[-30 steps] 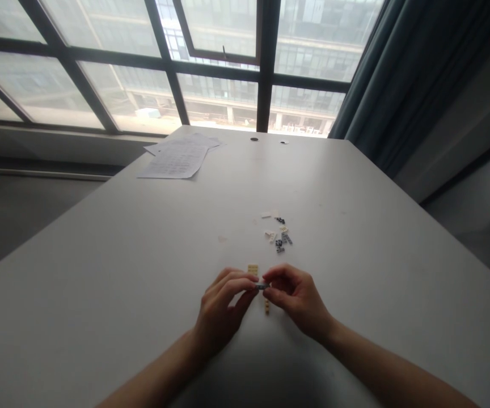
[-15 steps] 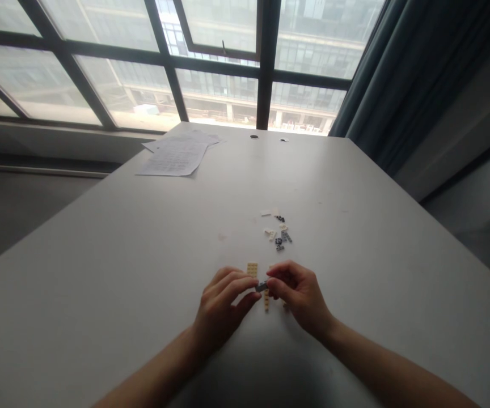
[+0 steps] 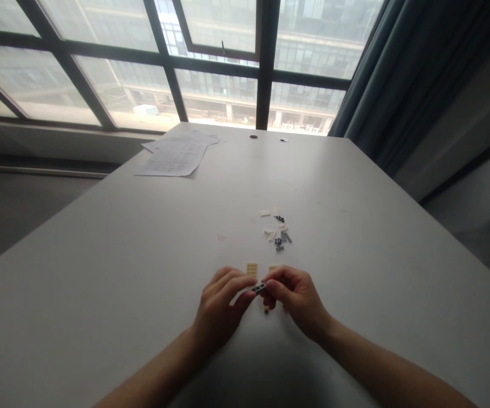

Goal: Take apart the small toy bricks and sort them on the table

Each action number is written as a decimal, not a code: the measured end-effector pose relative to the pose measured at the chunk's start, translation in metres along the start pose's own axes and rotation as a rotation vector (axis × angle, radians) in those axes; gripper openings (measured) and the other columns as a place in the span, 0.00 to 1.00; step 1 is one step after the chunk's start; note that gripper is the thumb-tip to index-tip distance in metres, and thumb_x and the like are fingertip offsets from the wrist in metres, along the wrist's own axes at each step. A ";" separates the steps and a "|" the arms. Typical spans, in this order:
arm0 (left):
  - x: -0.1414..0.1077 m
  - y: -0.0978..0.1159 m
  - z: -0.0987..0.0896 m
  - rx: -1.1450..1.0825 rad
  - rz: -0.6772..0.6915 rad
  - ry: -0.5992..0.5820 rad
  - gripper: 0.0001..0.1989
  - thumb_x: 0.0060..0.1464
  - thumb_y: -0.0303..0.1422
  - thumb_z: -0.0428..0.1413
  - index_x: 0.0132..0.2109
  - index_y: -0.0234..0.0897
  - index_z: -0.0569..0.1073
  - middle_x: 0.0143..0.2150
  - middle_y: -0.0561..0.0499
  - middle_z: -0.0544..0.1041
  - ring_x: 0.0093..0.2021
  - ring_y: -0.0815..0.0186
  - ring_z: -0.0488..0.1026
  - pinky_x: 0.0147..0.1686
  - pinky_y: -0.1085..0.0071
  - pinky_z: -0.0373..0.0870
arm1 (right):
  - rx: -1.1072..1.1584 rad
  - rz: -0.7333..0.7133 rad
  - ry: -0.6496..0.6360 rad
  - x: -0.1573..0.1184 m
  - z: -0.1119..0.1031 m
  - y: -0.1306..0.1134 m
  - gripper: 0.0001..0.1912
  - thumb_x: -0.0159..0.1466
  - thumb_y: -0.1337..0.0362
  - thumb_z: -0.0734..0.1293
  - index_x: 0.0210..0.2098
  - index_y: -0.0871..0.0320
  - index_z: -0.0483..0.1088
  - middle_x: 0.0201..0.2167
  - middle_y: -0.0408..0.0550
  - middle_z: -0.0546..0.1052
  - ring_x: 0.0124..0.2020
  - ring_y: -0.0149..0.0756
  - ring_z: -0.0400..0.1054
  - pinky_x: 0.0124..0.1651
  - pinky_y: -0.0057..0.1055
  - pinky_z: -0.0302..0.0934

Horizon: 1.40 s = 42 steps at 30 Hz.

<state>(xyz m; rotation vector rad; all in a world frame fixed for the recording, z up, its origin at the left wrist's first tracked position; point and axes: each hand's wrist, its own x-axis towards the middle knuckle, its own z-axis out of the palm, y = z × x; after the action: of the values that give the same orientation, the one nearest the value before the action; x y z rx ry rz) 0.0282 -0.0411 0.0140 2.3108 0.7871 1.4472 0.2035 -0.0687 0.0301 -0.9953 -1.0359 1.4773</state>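
White tbl (image 3: 143, 243) below, gray brick (image 3: 259, 289) btwn L fingers (image 3: 240, 283) & R fingers (image 3: 279, 290), pinched at both ends.

The one view comes from a camera worn on the person's head, looking forward and steeply down along the white table (image 3: 164, 243) to the window (image 3: 215, 63) beyond its far end. The left hand (image 3: 223, 297) and right hand (image 3: 298, 294) appear fairly near, below centre, with the forearms (image 3: 155, 357) entering from the bottom edge; the curtain (image 3: 398, 79) borders the upper right.
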 end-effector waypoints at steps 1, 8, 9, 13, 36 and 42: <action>0.000 0.001 0.000 0.011 0.014 -0.001 0.05 0.58 0.31 0.56 0.42 0.36 0.72 0.32 0.48 0.76 0.34 0.65 0.72 0.35 0.68 0.71 | -0.011 0.001 0.010 0.000 0.000 0.000 0.13 0.56 0.56 0.72 0.28 0.61 0.71 0.21 0.43 0.75 0.21 0.30 0.68 0.24 0.27 0.63; 0.000 0.001 0.002 0.031 0.112 -0.013 0.13 0.50 0.25 0.62 0.44 0.37 0.73 0.33 0.50 0.78 0.34 0.66 0.72 0.35 0.69 0.72 | -0.066 0.035 0.053 -0.002 -0.001 0.003 0.16 0.58 0.54 0.70 0.26 0.61 0.68 0.19 0.42 0.74 0.19 0.27 0.65 0.23 0.24 0.59; 0.000 0.001 0.003 0.036 0.112 -0.015 0.13 0.50 0.25 0.62 0.44 0.37 0.74 0.33 0.50 0.78 0.34 0.67 0.72 0.35 0.70 0.72 | -0.076 0.044 0.061 -0.002 -0.001 0.004 0.16 0.58 0.54 0.71 0.26 0.61 0.68 0.18 0.42 0.73 0.18 0.26 0.65 0.22 0.23 0.58; 0.000 -0.001 0.002 0.012 0.091 -0.013 0.12 0.51 0.24 0.61 0.44 0.37 0.74 0.33 0.50 0.78 0.34 0.67 0.72 0.34 0.71 0.72 | -0.103 0.074 0.075 0.000 -0.001 0.005 0.18 0.58 0.51 0.70 0.25 0.61 0.68 0.18 0.42 0.73 0.17 0.26 0.64 0.21 0.23 0.57; -0.002 -0.003 0.002 -0.016 0.003 -0.043 0.13 0.54 0.23 0.58 0.47 0.38 0.73 0.34 0.49 0.78 0.36 0.66 0.73 0.37 0.69 0.72 | 0.034 0.088 -0.016 0.000 0.000 -0.003 0.14 0.55 0.57 0.73 0.33 0.61 0.71 0.23 0.44 0.77 0.21 0.29 0.69 0.25 0.27 0.63; -0.002 -0.003 0.001 0.057 -0.021 0.009 0.08 0.54 0.25 0.58 0.42 0.37 0.74 0.33 0.48 0.78 0.34 0.66 0.73 0.35 0.69 0.72 | 0.011 0.035 0.021 -0.001 -0.002 0.000 0.12 0.55 0.58 0.72 0.34 0.60 0.73 0.26 0.46 0.78 0.25 0.32 0.71 0.28 0.29 0.66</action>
<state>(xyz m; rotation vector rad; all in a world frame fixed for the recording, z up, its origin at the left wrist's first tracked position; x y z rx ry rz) 0.0277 -0.0395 0.0107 2.3317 0.8630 1.4460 0.2060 -0.0692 0.0299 -1.0240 -0.9994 1.4968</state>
